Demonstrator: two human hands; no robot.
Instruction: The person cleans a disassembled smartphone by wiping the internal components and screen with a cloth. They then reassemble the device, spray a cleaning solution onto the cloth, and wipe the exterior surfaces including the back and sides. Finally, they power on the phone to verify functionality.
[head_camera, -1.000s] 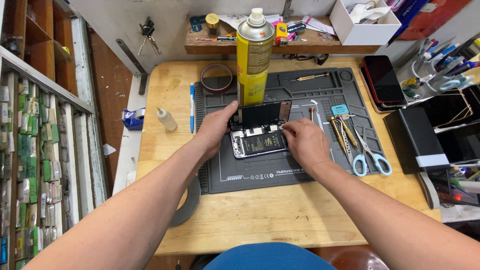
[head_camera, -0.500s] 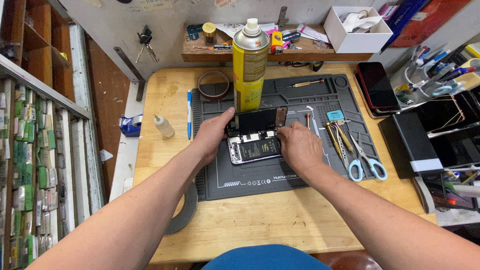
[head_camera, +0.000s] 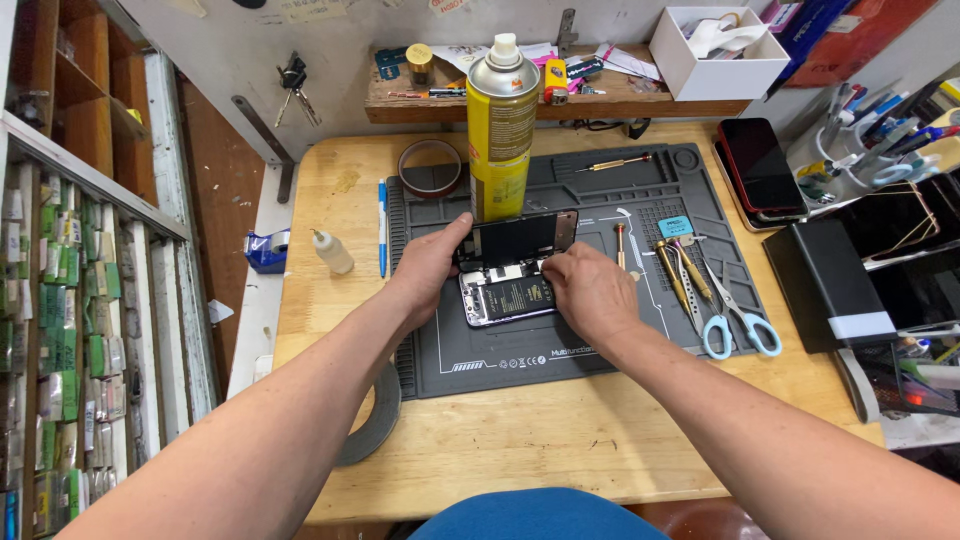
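An opened phone (head_camera: 508, 296) lies on a grey work mat (head_camera: 560, 340), its inner parts and black battery showing. Its black screen panel (head_camera: 522, 238) stands tilted up behind it, leaning against a tall yellow spray can (head_camera: 500, 130). My left hand (head_camera: 428, 270) grips the left edge of the screen panel and the phone's top left corner. My right hand (head_camera: 590, 290) rests on the phone's right side, fingertips pressing at the top edge inside the body.
Tweezers, a small screwdriver (head_camera: 621, 244) and blue-handled scissors (head_camera: 738, 318) lie right of the phone. A tape roll (head_camera: 430, 165), blue pen (head_camera: 382, 228) and small dropper bottle (head_camera: 332, 252) sit to the left. A red-edged phone (head_camera: 760, 165) and black box (head_camera: 825, 285) are on the right.
Both hands stay on the phone with only small finger shifts. The view has tilted slightly, so the bench sits a little lower and more central in the picture.
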